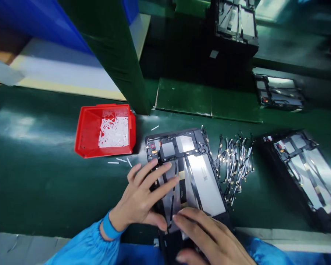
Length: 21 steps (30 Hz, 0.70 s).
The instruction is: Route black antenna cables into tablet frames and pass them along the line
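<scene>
An opened tablet (182,145) lies in front of me, with its silver battery (206,180) and dark ribbon cables exposed. My left hand (145,195) is spread over the tablet's left side, fingertips at its surface. A thin black cable (173,197) runs down the tablet beneath the left fingers. My right hand (209,235) lies over the lower part, its extended fingertips touching near that cable's bottom end, thumb apart. What lies under the right palm is hidden. Beside the tablet's right edge is a pile of loose thin cables (234,165).
A red bin (89,132) with small white strips (116,132) stands left; several strips lie loose near it. More opened tablets sit right (309,169) and farther back (281,92). A green post (110,55) rises behind the bin. A tablet stack (235,22) stands at the back.
</scene>
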Each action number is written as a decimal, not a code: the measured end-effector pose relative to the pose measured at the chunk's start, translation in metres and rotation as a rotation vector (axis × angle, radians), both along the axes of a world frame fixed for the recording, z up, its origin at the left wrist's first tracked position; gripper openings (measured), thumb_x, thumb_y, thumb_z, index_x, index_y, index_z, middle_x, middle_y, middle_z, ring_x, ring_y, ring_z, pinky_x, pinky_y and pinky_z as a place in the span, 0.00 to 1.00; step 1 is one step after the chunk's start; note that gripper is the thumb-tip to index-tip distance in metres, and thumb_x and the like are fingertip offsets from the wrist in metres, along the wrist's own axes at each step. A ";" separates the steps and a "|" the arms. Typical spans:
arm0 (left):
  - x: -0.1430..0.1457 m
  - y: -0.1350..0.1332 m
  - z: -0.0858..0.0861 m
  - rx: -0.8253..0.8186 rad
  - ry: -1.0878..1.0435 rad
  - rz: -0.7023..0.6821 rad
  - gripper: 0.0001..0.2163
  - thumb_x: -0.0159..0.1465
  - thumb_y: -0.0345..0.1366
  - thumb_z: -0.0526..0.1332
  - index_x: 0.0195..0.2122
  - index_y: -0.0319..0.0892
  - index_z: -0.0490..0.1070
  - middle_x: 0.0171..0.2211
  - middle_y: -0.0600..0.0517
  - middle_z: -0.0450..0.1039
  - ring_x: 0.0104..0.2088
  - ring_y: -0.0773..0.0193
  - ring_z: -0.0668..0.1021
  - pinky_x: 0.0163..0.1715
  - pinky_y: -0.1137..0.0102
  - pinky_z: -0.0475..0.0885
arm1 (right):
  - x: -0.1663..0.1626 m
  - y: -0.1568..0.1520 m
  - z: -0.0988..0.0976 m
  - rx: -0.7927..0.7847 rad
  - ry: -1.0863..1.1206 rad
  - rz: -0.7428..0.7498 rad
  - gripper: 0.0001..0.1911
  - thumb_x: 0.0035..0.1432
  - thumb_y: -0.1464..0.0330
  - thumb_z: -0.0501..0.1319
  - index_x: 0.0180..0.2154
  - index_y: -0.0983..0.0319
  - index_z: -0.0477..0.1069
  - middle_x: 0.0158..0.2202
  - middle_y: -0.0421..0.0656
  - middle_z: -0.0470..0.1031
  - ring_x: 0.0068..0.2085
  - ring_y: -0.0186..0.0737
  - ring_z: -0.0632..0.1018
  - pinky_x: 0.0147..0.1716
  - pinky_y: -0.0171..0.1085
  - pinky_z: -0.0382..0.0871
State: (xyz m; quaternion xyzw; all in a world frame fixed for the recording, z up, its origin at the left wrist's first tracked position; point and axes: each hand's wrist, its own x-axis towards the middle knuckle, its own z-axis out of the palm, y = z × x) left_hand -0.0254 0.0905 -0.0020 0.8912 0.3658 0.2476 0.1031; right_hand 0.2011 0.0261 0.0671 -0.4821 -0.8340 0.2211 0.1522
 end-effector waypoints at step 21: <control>0.022 0.014 0.023 -0.423 -0.107 0.254 0.16 0.65 0.40 0.62 0.55 0.59 0.70 0.72 0.61 0.28 0.70 0.43 0.37 0.64 0.38 0.41 | -0.005 -0.035 -0.011 0.288 -0.192 0.247 0.33 0.71 0.54 0.38 0.53 0.67 0.72 0.54 0.51 0.74 0.28 0.34 0.81 0.25 0.33 0.74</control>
